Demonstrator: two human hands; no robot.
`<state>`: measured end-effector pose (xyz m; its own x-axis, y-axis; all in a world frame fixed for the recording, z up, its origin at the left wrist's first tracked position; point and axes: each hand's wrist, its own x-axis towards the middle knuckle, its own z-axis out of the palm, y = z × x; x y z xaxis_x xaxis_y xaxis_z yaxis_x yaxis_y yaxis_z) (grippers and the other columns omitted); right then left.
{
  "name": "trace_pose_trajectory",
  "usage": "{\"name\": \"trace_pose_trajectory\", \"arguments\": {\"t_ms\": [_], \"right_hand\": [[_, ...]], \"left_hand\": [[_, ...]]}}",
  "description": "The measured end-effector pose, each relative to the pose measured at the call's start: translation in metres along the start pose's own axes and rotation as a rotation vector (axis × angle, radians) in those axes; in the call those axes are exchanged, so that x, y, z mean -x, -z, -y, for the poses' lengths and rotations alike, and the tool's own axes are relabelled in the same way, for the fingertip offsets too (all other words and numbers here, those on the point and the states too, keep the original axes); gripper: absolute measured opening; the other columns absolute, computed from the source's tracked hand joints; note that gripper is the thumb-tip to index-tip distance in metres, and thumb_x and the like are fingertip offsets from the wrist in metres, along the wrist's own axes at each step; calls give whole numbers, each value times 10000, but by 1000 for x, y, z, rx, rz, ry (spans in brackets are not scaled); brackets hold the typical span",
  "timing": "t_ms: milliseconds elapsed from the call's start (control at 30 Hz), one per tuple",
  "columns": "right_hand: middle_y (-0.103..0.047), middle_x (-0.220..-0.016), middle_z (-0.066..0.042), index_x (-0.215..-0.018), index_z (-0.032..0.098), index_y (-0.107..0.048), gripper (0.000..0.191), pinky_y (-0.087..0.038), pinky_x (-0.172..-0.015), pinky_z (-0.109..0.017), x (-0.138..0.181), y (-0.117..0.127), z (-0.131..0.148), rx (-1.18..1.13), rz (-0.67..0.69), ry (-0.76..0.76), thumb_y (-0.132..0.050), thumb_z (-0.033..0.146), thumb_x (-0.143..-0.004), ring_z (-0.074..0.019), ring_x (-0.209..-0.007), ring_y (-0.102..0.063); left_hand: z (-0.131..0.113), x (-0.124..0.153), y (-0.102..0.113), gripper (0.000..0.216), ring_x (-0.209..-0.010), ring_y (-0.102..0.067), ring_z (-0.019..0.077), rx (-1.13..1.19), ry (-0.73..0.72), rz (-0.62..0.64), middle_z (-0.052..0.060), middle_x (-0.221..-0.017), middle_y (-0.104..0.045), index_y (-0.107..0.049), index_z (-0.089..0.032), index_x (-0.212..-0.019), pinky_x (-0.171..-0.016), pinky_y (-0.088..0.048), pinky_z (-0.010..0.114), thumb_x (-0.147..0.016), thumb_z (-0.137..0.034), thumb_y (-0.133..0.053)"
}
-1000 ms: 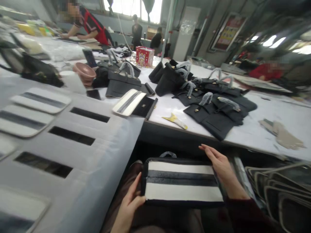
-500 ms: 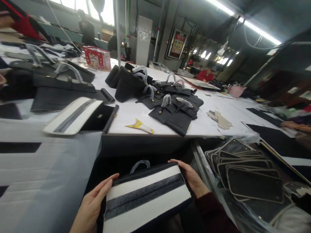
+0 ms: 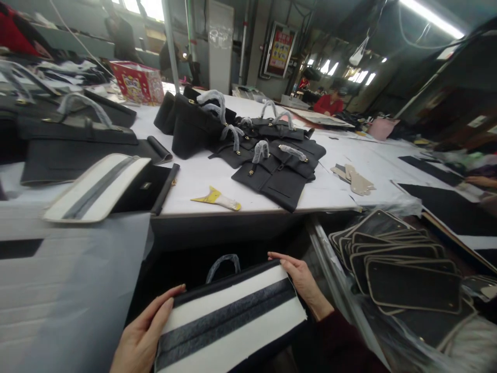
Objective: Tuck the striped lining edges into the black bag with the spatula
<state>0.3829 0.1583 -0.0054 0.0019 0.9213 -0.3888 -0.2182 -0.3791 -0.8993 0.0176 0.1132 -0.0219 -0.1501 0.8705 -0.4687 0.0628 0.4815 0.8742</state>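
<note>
While I hold the flat rectangular black bag with its white base panel and fuzzy dark grey centre stripe low in front of me, below the table edge, my left hand clasps its left end and my right hand grips its right end, fingers curled over the corner. A wrapped loop handle pokes up behind it. Beyond, on the white worktable, lie a yellow-bladed scraper and a heap of matte black bags; dark oblong pale-edged panels fan out on my right.
</note>
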Motion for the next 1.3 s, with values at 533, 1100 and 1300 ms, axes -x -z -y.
{"name": "trace_pose_trajectory", "arguments": {"t_ms": [533,1100,1300], "right_hand": [[-730,-1082,-105,-1053,138,-756,367,-462,-678,-267,3,-1,6,72,-39,51,-642,300,-744,-196,-829,-641],[-587,-1206,-106,-1389,235,-519,560,-422,-950,-420,7,-122,12,966,613,410,-606,210,-837,-229,-1020,-518],[-515,-1250,-112,-1459,185,-407,592,-418,-961,-431,15,-139,23,1491,784,804,-455,95,-875,-246,-1038,-435]], "left_hand": [[1,10,-1,498,-1332,-463,273,38,-57,8,-31,-1355,-605,-661,-315,-1191,-1233,-169,386,-826,-641,-570],[-38,13,3,424,-1258,-540,299,-114,-226,104,81,-1292,-654,-718,-211,-1147,-1165,-280,455,-837,-476,-600],[-48,9,7,435,-1094,-626,301,-184,-210,252,96,-1169,-714,-720,-175,-1147,-968,-460,400,-837,-456,-605]]}}
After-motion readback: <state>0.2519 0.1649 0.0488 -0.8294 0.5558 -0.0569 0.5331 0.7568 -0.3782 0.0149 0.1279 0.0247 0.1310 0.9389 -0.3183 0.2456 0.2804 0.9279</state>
